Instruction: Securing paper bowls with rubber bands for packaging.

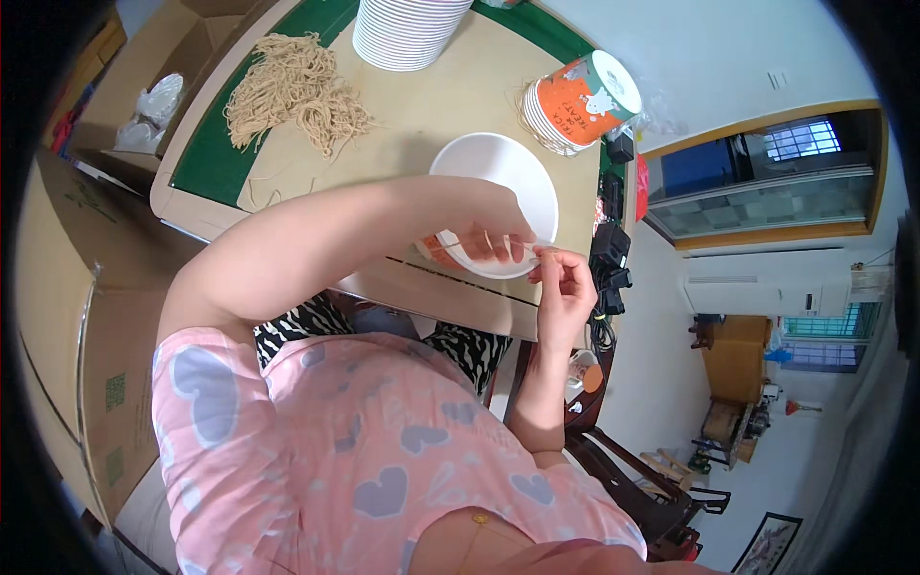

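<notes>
Tabletop (204, 165): nested buckets (407, 34), white bucket (508, 172); left hand (494, 225) half-curled, right hand (563, 286) pinched near rim (553, 192), holds unclear.

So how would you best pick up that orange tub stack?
Probably hold the orange tub stack around its sloping wall, coming from above over the narrow closed base: it seems to stand upside down, with thin cords around its rims.

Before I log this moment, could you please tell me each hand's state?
Left hand: curled over the white-lined bucket; grip cannot be told.
Right hand: closed in a pinch; anything held is unclear.
</notes>
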`<state>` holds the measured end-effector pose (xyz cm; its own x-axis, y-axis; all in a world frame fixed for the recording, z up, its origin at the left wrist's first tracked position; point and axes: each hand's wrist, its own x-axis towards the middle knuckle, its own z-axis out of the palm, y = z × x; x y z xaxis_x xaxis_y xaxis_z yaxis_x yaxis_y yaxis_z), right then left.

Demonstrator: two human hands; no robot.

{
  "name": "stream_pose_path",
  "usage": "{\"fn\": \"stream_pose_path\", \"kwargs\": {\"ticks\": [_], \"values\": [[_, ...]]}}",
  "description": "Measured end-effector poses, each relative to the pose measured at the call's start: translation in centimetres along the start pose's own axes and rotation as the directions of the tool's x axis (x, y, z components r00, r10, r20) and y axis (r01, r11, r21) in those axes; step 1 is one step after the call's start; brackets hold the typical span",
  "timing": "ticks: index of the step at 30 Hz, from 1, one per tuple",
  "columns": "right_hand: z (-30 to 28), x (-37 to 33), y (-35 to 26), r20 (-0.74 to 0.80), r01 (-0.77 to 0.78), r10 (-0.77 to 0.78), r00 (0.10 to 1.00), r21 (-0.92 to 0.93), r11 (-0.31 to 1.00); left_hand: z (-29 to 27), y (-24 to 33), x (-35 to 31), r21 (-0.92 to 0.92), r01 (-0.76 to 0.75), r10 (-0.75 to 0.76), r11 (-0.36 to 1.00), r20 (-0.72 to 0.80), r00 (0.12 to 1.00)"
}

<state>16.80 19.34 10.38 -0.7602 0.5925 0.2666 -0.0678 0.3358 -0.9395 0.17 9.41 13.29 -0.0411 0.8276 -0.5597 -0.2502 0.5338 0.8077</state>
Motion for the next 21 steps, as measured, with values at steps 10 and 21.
{"fn": "stream_pose_path", "kwargs": {"ticks": [10,21], "values": [[-0.2,0.0,0.2,-0.022,0.013,-0.013,1.0,-0.01,1.0,0.8,1.3,0.5,0.11,0.073,-0.075,0.991,0.013,0.997],[0.6,-1.0,0.1,0.08,0.197,-0.182,0.98,-0.279,0.94,1.0,-0.4,2.7,-0.019,0.138,-0.138,0.99,0.044,0.99]]}}
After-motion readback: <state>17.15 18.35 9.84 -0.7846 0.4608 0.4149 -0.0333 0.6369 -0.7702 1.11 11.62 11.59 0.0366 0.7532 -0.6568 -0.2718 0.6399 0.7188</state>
